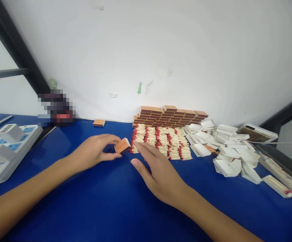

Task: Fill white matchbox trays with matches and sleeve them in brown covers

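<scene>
Head view: left hand (95, 149), left of centre in the frame, is clamped on a small orange matchbox (122, 145), thumb under the near edge and fingers along the far edge; the box sits near mid-frame, tilted, its printed face toward the camera and a pale edge showing at its right end. Right hand (161, 174), just right of centre, has thumb and fingers apart with nothing visible between them; its fingertips are near the box's right end, and contact with the matches (161, 137) behind them cannot be told. Judgement on handling: a light pinch on the box's edges should suit, since thin card probably buckles under a hard squeeze; the pale end is best left uncovered so that the right fingers can reach it squarely. Whether a tray lies fully inside the box is not clear. Right wrist is best kept high, as the red-tipped rows lie close by and a low sweep could scatter them. The same care applies to the stacked matchboxes (168, 116) behind the rows, which a bump might topple, and to the loose white trays (224, 144) at right of frame. Bare blue tabletop (98, 201) at lower centre gives the forearms room.
</scene>
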Demonstrator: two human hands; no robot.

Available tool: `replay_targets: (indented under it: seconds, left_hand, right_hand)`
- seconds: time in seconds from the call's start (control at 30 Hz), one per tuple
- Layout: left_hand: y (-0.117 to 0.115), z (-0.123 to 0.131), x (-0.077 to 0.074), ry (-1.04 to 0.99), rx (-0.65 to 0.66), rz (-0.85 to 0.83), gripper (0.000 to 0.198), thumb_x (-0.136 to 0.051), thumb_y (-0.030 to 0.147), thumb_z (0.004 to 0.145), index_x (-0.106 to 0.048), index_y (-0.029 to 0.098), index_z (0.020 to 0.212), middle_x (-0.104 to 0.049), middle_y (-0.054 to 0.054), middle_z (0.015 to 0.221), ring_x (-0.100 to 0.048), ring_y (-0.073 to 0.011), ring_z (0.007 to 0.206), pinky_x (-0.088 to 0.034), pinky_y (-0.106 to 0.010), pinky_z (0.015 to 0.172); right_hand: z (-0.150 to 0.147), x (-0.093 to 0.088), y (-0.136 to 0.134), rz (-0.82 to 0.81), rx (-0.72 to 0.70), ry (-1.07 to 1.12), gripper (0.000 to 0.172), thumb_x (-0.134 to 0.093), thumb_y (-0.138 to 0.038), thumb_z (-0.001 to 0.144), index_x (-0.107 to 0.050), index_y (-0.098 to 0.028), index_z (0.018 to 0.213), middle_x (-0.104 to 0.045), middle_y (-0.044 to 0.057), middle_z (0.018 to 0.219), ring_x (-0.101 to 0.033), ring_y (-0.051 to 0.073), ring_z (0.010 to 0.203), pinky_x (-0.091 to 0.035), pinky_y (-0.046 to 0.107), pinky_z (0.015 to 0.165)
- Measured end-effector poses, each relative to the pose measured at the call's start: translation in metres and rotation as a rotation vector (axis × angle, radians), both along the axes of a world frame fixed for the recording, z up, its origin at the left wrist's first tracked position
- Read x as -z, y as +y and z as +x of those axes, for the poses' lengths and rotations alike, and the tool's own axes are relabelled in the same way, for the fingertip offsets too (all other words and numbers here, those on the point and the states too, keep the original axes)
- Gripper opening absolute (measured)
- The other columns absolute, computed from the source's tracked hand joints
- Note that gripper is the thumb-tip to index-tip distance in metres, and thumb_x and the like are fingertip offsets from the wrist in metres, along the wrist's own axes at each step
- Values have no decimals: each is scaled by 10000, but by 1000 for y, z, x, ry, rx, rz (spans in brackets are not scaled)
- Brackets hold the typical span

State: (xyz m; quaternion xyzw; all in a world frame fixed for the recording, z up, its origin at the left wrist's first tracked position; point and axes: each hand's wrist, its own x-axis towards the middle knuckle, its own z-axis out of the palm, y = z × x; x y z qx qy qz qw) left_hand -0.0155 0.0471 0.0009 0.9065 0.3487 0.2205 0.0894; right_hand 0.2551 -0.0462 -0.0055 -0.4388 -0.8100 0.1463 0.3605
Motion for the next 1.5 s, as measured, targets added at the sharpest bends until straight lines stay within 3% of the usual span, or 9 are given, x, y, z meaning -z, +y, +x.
replay_targets:
  seconds: [0.27, 0.4, 0.53, 0.7, 0.9, 1.1, 1.27, 1.37, 1.5]
  left_hand:
    - [105, -24, -26, 256, -228, 91, 471, -687, 581, 839, -806, 225, 1124, -779, -110, 1124, -686, -310, 1092, -533, -377, 941]
    - [120, -23, -27, 321, -276, 66, 318, -681, 454, 772, -828, 231, 946, -797, -87, 1011, -721, -307, 1014, -543, -349, 845]
    - [123, -26, -20, 345, -297, 74, 353, -635, 423, 782, -821, 230, 1011, -802, -80, 1063, -725, -296, 1020, -551, -354, 862]
    - [118, -27, -17, 326, -289, 162, 480, -551, 397, 865, -763, 176, 1236, -753, -144, 1245, -676, -328, 1190, -532, -420, 1018]
    - [87, -28, -26, 269, -262, 270, 433, -492, 402, 956, -757, 163, 1202, -748, -151, 1222, -661, -333, 1197, -520, -448, 1043]
    - [29, -26, -11, 42, -92, 242, 315, -568, 442, 1039, -757, 205, 1123, -787, -75, 1125, -722, -242, 1069, -551, -376, 968]
    - [12, -19, 7, 70, -12, 152, 303, -558, 426, 1087, -757, 215, 998, -780, -34, 1002, -722, -205, 923, -540, -335, 831]
    - [7, -12, 8, 153, 56, 173, 357, -485, 407, 1125, -758, 204, 1014, -760, -44, 968, -704, -203, 884, -527, -328, 782]
    - [-7, -1, 4, 124, 140, 250, 329, -459, 317, 1137, -752, 186, 1064, -763, -48, 994, -704, -201, 923, -532, -328, 819]
  right_hand:
    - [22, 3, 26, 175, 178, -84, 300, -541, -336, 1095, -709, -175, 1284, -702, 182, 1294, -666, 334, 1238, -580, 547, 1063]
    - [26, 9, 31, 159, 187, -149, 214, -575, -271, 1072, -723, -170, 1189, -697, 172, 1244, -671, 321, 1188, -598, 518, 1013]
    - [27, 10, 32, 145, 179, -180, 170, -589, -228, 1052, -722, -187, 1148, -694, 157, 1215, -679, 309, 1149, -603, 493, 975]
    - [26, 10, 32, 173, 162, -181, 164, -601, -203, 1037, -726, -169, 1139, -700, 156, 1177, -691, 296, 1108, -593, 454, 952]
    - [46, 5, 40, 220, 191, -268, 163, -580, -209, 1041, -739, -180, 1019, -742, 121, 1019, -702, 276, 983, -557, 400, 867]
    - [109, -27, 55, 313, 551, -453, 219, -556, -286, 1022, -732, -195, 930, -755, 128, 927, -688, 300, 912, -464, 386, 755]
    - [171, -46, 54, -49, 861, -569, 249, -630, -415, 956, -707, -230, 808, -767, 113, 848, -680, 310, 776, -384, 380, 640]
    - [194, -49, 50, -339, 766, -582, 337, -710, -498, 893, -688, -238, 679, -760, 97, 775, -687, 289, 717, -434, 388, 629]
    - [200, -38, 52, -494, 654, -628, 362, -776, -546, 799, -700, -243, 617, -749, 79, 695, -697, 281, 688, -461, 388, 623]
